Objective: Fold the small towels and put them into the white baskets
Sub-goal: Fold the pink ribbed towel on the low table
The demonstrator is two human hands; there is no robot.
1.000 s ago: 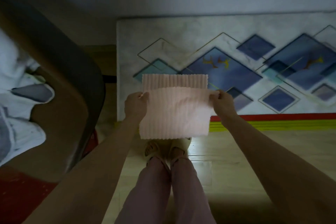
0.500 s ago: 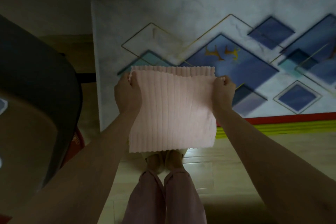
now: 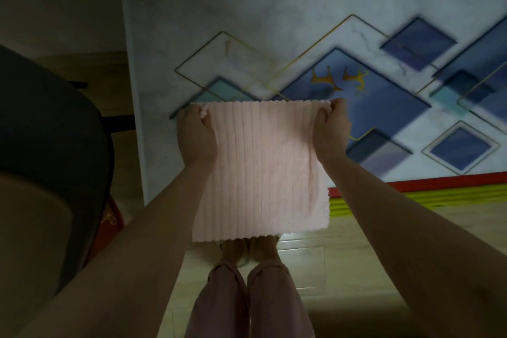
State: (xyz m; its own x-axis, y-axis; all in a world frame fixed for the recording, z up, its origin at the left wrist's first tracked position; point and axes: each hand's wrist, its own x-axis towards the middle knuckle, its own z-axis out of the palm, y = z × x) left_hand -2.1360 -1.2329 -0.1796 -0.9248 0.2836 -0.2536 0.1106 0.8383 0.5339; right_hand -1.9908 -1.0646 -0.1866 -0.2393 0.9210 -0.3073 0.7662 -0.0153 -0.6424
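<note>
Towel [image 3: 260,170], pink and ribbed, hangs in the air in front of the person, above their feet and the wooden floor, with the patterned rug [image 3: 247,25] lying beyond it. At far left sits a dark rounded object [image 3: 49,151], too dim to identify, with a red item [image 3: 111,218] below its edge carrying gold writing that cannot be read. Next comes the left hand [image 3: 194,136], pinching the towel's upper left corner. Across the top edge, the right hand [image 3: 330,129] pinches the upper right corner in the same way. Both hands sit level and equally near the cloth, which drops straight down from them toward the body. Its ribs run vertically and it looks roughly square, perhaps slightly taller than wide. A second layer behind cannot be confirmed from here. Judging by this hold, the next fold likely brings one hand across to the other. No white basket is in view.
</note>
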